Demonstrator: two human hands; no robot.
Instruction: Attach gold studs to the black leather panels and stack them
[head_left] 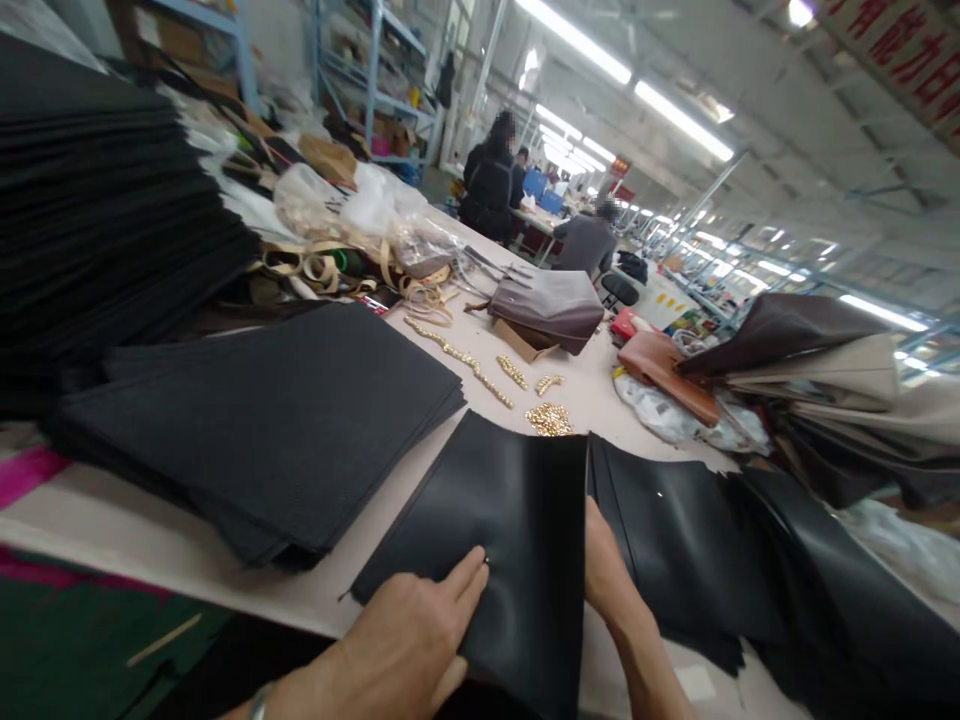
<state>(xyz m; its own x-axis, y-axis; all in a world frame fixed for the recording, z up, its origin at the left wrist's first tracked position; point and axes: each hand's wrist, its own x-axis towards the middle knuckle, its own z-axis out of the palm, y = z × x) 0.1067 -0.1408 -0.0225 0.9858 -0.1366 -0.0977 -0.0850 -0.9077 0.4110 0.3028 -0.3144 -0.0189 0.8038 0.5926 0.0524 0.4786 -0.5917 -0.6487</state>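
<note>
Head view: black panel (525, 500) sits at six o'clock of the frame on the table (371, 525), right side raised. Your left hand (405, 640), at eight o'clock of the panel, grasps nothing visible; extended fingertips rest on its face, just beside a small shiny stud (487, 560). Your right hand (606, 565) is at three o'clock, fingers hidden behind the raised edge; can't tell if it's clenched. Step looks like steadying the panel around the stud: press flat, support from behind, don't crease the glossy face. Gold pieces (550, 419) lie near twelve o'clock, dark stack (277, 420) at ten; keep the panel's edges off both.
</note>
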